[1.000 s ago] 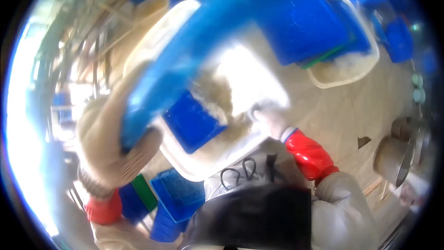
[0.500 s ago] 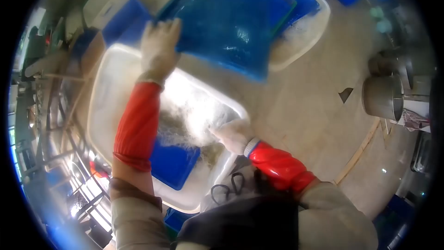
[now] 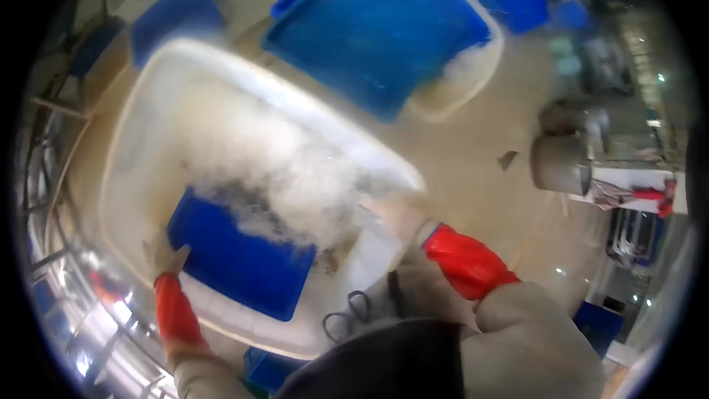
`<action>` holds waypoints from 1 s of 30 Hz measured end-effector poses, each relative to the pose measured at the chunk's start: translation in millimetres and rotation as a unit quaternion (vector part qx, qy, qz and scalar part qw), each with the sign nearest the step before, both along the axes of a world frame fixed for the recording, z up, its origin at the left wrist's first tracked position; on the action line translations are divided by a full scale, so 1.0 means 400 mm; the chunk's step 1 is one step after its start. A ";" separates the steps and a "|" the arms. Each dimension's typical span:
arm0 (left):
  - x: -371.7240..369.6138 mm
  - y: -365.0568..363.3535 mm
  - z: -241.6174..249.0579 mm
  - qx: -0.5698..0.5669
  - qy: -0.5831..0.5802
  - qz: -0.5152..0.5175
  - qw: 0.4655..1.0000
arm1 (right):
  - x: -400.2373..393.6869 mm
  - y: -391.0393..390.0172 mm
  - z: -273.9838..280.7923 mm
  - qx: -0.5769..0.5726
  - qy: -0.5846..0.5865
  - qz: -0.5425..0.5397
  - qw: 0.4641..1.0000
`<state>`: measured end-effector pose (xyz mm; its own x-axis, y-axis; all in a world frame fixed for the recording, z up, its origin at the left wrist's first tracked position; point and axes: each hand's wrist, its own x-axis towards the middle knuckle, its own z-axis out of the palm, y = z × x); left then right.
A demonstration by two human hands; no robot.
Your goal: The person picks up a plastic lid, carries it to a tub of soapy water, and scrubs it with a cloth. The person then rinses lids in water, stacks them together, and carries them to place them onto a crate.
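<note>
A large white tub point(image 3: 325, 120) holds a whitish, cloudy-looking heap point(image 3: 288, 170) whose kind I cannot make out. In the tub's near left part lies a blue tray point(image 3: 236, 262), tilted, its far edge against the heap. My left hand point(image 3: 167, 253), with a red sleeve behind it, is at the tray's left edge, thumb over that edge and the other fingers smeared. My right hand point(image 3: 399, 216), also red-sleeved, is over the tub's right side beside the heap, fingers stretched leftward and blurred. Nothing shows in it.
Beyond the tub, a large blue tray point(image 3: 377, 37) lies across a second white tub point(image 3: 493, 59). Metal pots point(image 3: 561, 162) stand to the right. A blue container point(image 3: 177, 18) is at the far left, and metal racks point(image 3: 96, 340) are at the near left.
My left hand has left the far blue tray, which now lies across the second tub, and has come back to the nearer tray's left edge. My right hand stays near the tub's right side.
</note>
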<state>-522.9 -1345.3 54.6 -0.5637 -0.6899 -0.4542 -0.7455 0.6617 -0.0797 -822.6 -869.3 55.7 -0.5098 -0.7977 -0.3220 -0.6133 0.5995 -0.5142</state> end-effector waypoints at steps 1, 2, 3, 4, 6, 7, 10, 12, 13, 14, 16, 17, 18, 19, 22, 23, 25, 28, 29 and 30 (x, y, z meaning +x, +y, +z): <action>-0.032 0.012 0.041 0.027 -0.015 0.025 0.999 | 0.005 -0.003 -0.009 -0.003 -0.026 -0.005 1.000; -0.079 0.011 0.092 0.115 -0.031 0.112 0.986 | 0.003 -0.010 -0.010 -0.009 -0.054 -0.009 0.998; -0.011 -0.011 0.049 0.133 0.117 0.139 0.974 | 0.005 -0.019 0.005 0.001 -0.045 -0.016 0.999; 0.062 -0.058 -0.025 0.140 0.135 0.143 0.970 | 0.011 -0.030 0.020 -0.005 -0.026 -0.013 1.000; 0.044 0.002 0.048 0.166 0.102 0.130 0.972 | 0.014 -0.056 0.059 -0.011 0.000 -0.010 1.000; 0.065 -0.016 -0.001 0.165 0.109 0.124 0.972 | 0.000 -0.070 0.091 0.033 0.009 -0.003 0.999; 0.198 -0.042 -0.065 0.128 0.247 0.164 0.947 | 0.044 -0.096 0.143 0.060 -0.009 -0.026 0.998; 0.103 0.042 0.103 0.222 0.370 0.346 0.833 | 0.049 -0.110 0.144 0.045 -0.059 -0.047 0.996; 0.085 0.061 0.120 0.200 0.384 0.327 0.840 | 0.045 -0.126 0.158 0.058 -0.154 -0.117 0.979; 0.049 0.096 0.132 0.193 0.381 0.330 0.842 | 0.042 -0.139 0.159 0.072 -0.246 -0.185 0.949; 0.005 0.181 0.161 0.043 0.461 0.283 0.840 | 0.060 -0.108 0.050 0.036 -0.294 -0.187 0.937; 0.003 0.192 0.158 0.043 0.495 0.289 0.818 | 0.061 -0.096 0.013 0.008 -0.336 -0.202 0.920; 0.000 0.200 0.166 0.045 0.501 0.295 0.813 | 0.064 -0.095 0.033 0.011 -0.328 -0.197 0.924; -0.016 0.200 0.184 0.049 0.478 0.264 0.836 | 0.061 -0.103 0.062 0.023 -0.275 -0.150 0.949; -0.010 0.194 0.190 0.031 0.441 0.233 0.866 | 0.065 -0.082 0.019 -0.025 -0.123 -0.020 0.992; 0.050 0.164 0.131 0.030 0.446 0.253 0.858 | 0.067 -0.058 -0.019 -0.080 -0.023 0.060 0.995; 0.076 0.174 0.079 0.031 0.484 0.270 0.832 | 0.093 -0.050 -0.121 -0.100 0.016 0.053 0.993; -0.063 0.268 0.189 0.050 0.517 0.220 0.826 | 0.068 -0.077 -0.017 -0.020 -0.006 0.048 0.999; -0.090 0.265 0.199 0.048 0.515 0.218 0.828 | 0.058 -0.106 0.031 0.072 -0.058 0.057 0.994; -0.092 0.260 0.211 0.083 0.548 0.224 0.802 | 0.057 -0.095 -0.014 0.068 -0.065 0.060 0.994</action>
